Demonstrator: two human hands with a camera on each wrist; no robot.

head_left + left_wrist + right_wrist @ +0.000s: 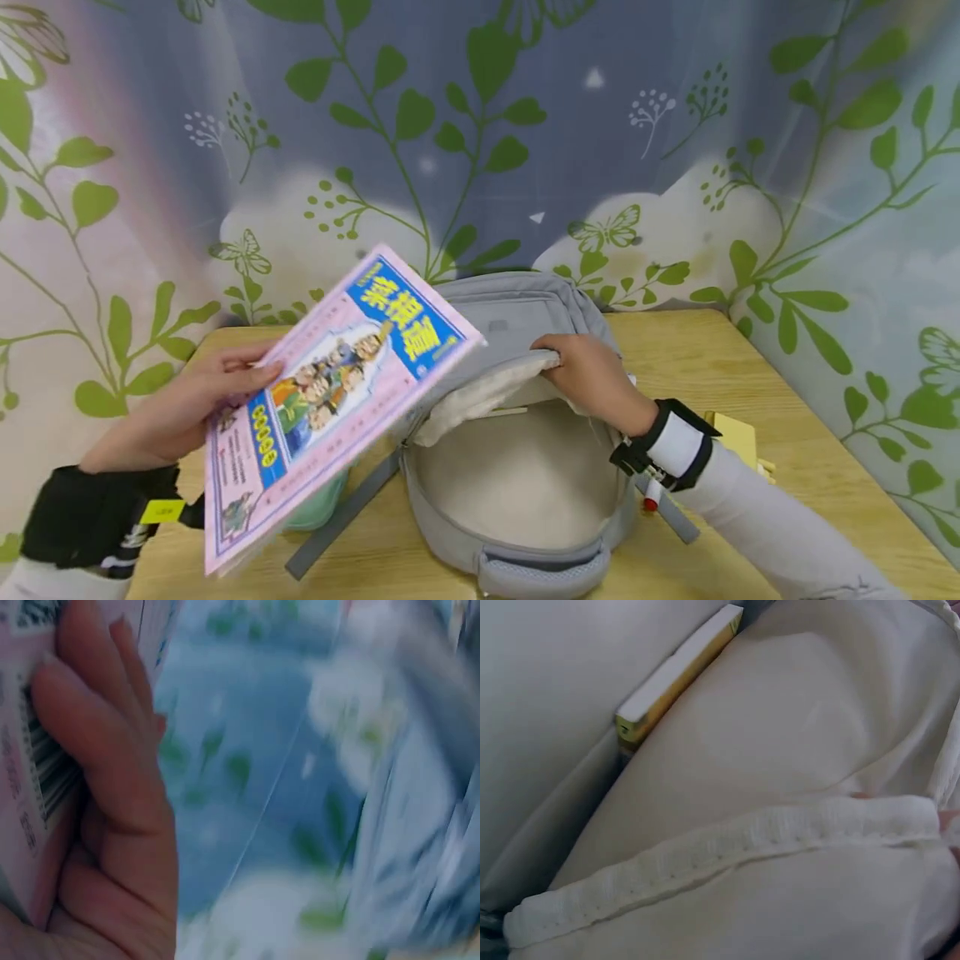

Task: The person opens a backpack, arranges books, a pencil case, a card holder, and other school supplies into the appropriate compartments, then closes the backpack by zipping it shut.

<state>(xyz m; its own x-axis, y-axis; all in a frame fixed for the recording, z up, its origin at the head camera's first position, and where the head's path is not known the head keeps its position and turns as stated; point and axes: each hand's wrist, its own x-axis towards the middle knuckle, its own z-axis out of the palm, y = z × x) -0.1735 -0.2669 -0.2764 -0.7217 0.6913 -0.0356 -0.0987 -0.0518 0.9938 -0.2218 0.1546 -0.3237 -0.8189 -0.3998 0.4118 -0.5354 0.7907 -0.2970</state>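
My left hand (183,404) grips a pink book (330,400) with a blue title panel and cartoon figures, thumb on the cover. It is held tilted above the table, left of a grey backpack (517,321). A barcode shows on the back of the book in the left wrist view, under the fingers (112,765). The backpack lies unzipped with its pale lining (517,475) showing. My right hand (592,379) pinches the pale elastic-edged cloth (720,847) at the bag's opening. Inside the bag, a thin yellow-edged book (679,675) is partly hidden by cloth.
A green object (318,506) lies on the wooden table (667,358), partly covered by the pink book. Yellow items (735,437) lie behind my right forearm. A grey strap (345,517) extends from the bag. Behind hangs a leaf-patterned curtain (420,192).
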